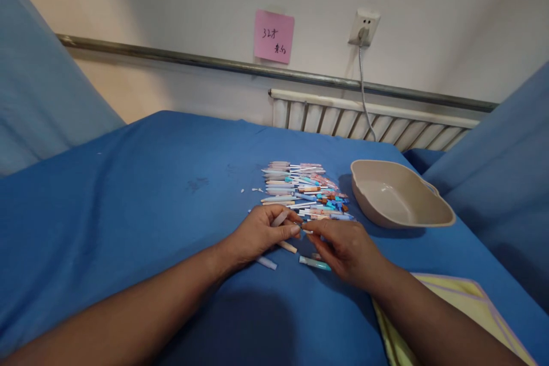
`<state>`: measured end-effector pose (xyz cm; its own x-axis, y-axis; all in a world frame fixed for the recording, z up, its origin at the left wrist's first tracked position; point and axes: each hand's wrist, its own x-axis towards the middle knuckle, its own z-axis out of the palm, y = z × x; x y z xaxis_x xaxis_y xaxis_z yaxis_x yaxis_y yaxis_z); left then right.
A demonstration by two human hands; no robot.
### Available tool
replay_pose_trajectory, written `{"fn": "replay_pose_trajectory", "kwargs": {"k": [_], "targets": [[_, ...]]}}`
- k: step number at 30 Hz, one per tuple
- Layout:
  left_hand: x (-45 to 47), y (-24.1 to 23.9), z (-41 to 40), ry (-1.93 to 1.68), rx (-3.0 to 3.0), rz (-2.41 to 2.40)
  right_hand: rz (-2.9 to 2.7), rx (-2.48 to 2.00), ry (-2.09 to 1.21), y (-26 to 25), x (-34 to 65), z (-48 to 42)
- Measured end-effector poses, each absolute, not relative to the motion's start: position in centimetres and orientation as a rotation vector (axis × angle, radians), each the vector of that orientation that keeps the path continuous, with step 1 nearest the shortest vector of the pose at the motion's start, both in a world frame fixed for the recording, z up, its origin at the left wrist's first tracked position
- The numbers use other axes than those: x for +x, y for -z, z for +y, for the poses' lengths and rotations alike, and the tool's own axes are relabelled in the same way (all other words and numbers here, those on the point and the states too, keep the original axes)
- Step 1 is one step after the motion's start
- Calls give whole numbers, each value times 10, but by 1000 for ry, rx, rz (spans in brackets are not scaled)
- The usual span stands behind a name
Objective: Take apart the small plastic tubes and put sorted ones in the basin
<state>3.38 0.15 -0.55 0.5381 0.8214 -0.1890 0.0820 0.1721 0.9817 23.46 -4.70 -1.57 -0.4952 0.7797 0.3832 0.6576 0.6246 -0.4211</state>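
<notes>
My left hand is closed around a pale, translucent pen barrel, its upper end showing between thumb and fingers. Close beside it, my right hand pinches a small, thin whitish pen part against the front end of the barrel. The fingertips hide where the two pieces meet. Under the hands lie a cream pen piece, a pale lilac barrel and a teal-and-white barrel. Just beyond, many pens and pen parts are laid out in rows.
A beige basin stands right of the pens. A yellow cloth lies at the lower right on the blue-covered table. Small white bits lie left of the pens. A radiator and plugged-in socket are behind.
</notes>
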Motion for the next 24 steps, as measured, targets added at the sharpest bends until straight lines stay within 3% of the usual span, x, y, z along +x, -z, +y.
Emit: {"fn": "replay_pose_trajectory", "kwargs": {"k": [11, 24], "targets": [[16, -14, 5, -508, 2490, 1044, -2108, -1064, -464, 10, 233, -50], [16, -7, 3, -406, 2725, 979, -2085, -1114, -599, 9, 233, -50]]}}
